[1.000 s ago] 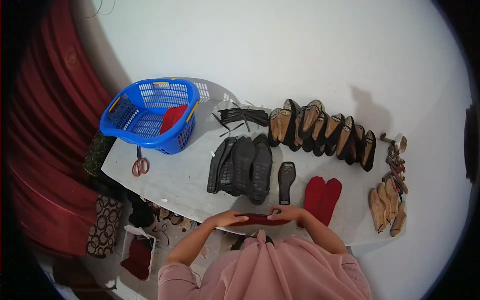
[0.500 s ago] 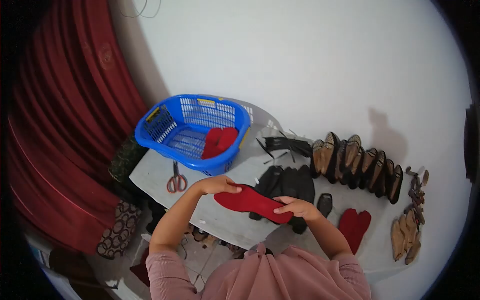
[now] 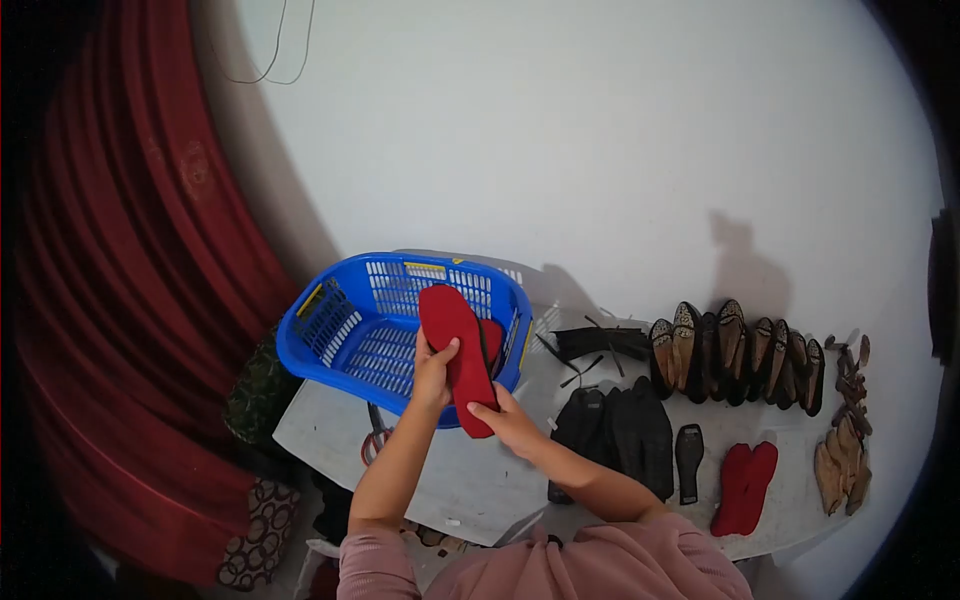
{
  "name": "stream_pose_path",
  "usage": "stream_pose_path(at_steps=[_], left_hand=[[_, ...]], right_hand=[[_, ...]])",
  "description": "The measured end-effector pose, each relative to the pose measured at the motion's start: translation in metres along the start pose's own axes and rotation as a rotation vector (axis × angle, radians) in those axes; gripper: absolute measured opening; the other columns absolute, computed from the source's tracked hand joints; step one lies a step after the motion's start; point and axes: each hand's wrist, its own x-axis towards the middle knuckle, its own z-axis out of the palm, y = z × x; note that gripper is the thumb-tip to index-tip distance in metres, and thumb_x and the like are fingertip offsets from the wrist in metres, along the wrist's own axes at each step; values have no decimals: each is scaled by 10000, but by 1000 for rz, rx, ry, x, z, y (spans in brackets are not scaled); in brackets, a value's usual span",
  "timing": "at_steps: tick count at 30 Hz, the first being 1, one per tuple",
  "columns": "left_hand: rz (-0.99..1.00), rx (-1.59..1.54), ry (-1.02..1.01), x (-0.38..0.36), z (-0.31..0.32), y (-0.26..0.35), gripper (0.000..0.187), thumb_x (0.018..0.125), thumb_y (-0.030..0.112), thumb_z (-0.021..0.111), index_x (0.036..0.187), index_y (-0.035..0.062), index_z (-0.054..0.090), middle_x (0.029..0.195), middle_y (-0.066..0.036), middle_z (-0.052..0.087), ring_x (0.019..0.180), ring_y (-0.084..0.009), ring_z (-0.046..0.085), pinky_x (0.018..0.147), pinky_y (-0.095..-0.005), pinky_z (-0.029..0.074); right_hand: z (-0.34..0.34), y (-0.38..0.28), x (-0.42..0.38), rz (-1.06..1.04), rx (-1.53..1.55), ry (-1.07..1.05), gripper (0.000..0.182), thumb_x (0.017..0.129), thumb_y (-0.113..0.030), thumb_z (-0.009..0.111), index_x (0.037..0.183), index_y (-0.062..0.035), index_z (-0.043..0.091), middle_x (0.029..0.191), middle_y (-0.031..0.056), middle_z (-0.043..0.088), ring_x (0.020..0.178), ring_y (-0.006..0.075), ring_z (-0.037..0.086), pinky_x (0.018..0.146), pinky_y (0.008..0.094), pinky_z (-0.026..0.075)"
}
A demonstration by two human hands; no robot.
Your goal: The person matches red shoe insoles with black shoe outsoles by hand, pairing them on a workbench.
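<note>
A red insole (image 3: pixel 458 350) with a dark edge is held upright between both hands, over the near right side of the blue basket (image 3: pixel 340 378). My left hand (image 3: pixel 432 372) grips its left side around the middle, thumb on the red face. Lower down, my right hand (image 3: pixel 500 418) is closed on the bottom end, its thumb across the front. Behind the held piece, more red pieces (image 3: pixel 493 340) show partly inside the basket. The red-handled scissors (image 3: pixel 374 438) lie on the table beside my left forearm.
Black strips (image 3: pixel 600 343), black soles (image 3: pixel 640 430), and a single black sole (image 3: pixel 689 463) lie on the table (image 3: pixel 480 490). Patterned shoes (image 3: pixel 735 350) line the wall. Red insoles (image 3: pixel 744 487) and tan pieces (image 3: pixel 843 467) are at the right. A red curtain (image 3: pixel 130 300) hangs left.
Both hands have brought the red insole leftward to the basket and turned it from nearly level to upright. The camera view has shifted, so the basket and table appear lower.
</note>
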Motion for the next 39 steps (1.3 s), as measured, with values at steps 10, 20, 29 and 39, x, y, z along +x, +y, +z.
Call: stream_pose_path(at_steps=[10,20,29,39], left_hand=[[-487,232,34,144,-68,-89,597,820,-90,526,1343,117,327,1210,-128,522,1068,-290,555,880,-428,497],[-331,1062,-114,140,-105,-166,730,825,119,624,1427,71,214,1290,-204,466,1181,-369,466,1008,-392,373],[93,1890,-60,123,-71,-114,696,815,339,632,1382,80,323,1376,-260,307,1293,-423,267,1018,-570,254],[882,1288,-79,12,56,-32,418,817,180,612,1198,42,507,1340,-247,302,1243,-396,278,1029,-514,202]], right_hand=[[-34,-18,5,-132,-451,326,599,791,-100,669,1310,-94,370,1223,128,338,1104,221,452,814,303,483],[-60,-7,-5,-79,-274,464,513,781,-42,646,1239,-103,423,1227,86,375,1088,209,481,768,284,472],[-44,-15,-42,-133,-431,368,465,789,-108,646,1214,-111,459,1194,87,403,1043,203,496,754,299,458],[-145,-17,-169,-53,-435,910,400,761,-75,637,1142,-85,516,1117,88,475,954,198,539,772,315,461]])
